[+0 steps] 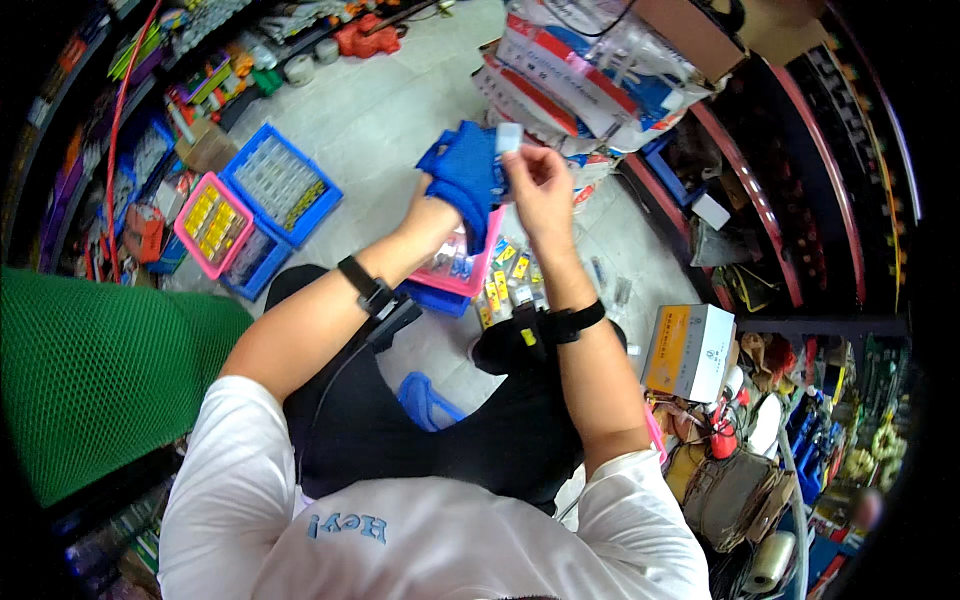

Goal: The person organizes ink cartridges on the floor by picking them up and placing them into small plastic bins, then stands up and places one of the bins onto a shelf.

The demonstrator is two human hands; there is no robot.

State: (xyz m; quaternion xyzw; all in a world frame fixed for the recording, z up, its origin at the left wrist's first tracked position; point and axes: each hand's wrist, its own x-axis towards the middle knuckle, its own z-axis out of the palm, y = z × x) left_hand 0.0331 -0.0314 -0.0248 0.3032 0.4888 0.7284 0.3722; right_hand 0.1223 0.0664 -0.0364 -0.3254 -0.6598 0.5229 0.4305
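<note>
A bunched blue cloth (463,166) is gripped by my left hand (436,214), whose fingers are mostly hidden under it. At the cloth's right side my right hand (544,187) pinches a small whitish, partly clear packet or case (509,138); its exact kind is not plain. Below both hands stands a pink plastic basket (478,274) with small packaged items inside, on top of a blue basket (441,300). Several small clear packs with yellow labels (496,289) lie on the floor just right of the baskets, below my right forearm.
To the left, a blue basket of clear cases (281,187) stands beside a pink basket of yellow-labelled packs (217,225). Large printed sacks (562,75) stand ahead. A yellow-and-white carton (690,351) is at right. Green mesh roll (112,375) and stocked shelves border the tiled floor.
</note>
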